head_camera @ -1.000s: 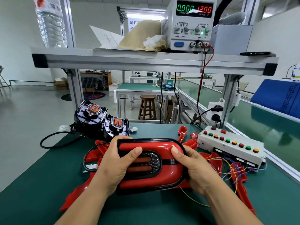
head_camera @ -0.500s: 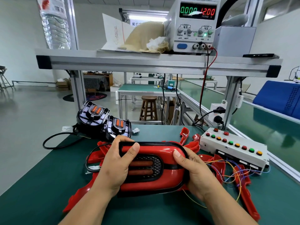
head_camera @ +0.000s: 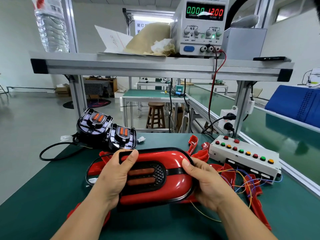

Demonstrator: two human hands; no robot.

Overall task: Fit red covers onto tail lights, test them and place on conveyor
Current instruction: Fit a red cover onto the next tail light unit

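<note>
A tail light (head_camera: pixel 161 189) with a red cover over its black housing lies in front of me above the green bench. My left hand (head_camera: pixel 114 177) grips its left end, thumb pressed on the cover's top left corner. My right hand (head_camera: pixel 202 184) grips the right end, thumb on the cover's edge. Two uncovered black tail lights (head_camera: pixel 107 129) with orange lenses stand at the back left. Loose red covers (head_camera: pixel 200 151) lie beneath and around the held light. The white test box (head_camera: pixel 245 156) with coloured buttons sits at the right.
A power supply (head_camera: pixel 200 26) reading 0.000 and 12.00 stands on the aluminium shelf (head_camera: pixel 155 66) overhead. Coloured wires (head_camera: pixel 242 181) trail from the test box. A black cable (head_camera: pixel 57 153) loops at the left. The green conveyor (head_camera: pixel 284 129) runs along the right, bearing a blue bin (head_camera: pixel 297 104).
My left thumb has slid from the lens middle up to the cover's top left corner. The tail light stays held in both hands, in nearly the same place.
</note>
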